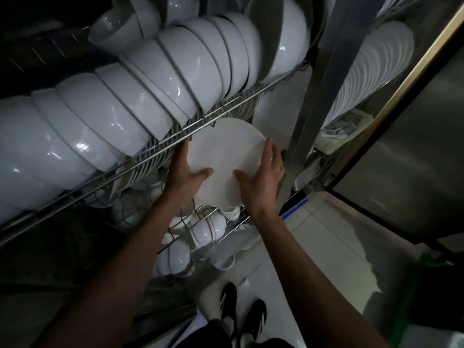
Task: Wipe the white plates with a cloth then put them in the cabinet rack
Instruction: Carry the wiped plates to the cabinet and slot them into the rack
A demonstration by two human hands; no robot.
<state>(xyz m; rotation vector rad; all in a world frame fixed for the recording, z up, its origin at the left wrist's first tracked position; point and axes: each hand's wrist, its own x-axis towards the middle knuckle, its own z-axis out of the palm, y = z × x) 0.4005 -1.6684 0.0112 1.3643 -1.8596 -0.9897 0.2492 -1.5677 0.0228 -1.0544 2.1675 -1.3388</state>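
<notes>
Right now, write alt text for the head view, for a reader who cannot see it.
Two bare hands, left hand and right hand, hold a white plate by its edges just below a wire rack packed with white bowls. More plates stand upright at right.

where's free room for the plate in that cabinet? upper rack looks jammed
Upper rack is crowded: white bowls packed along its whole length. The bare room is beneath it, bordered by the rack's front rail, the steel post and the lower rack of bowls. Both hands hold the plate there.
</notes>
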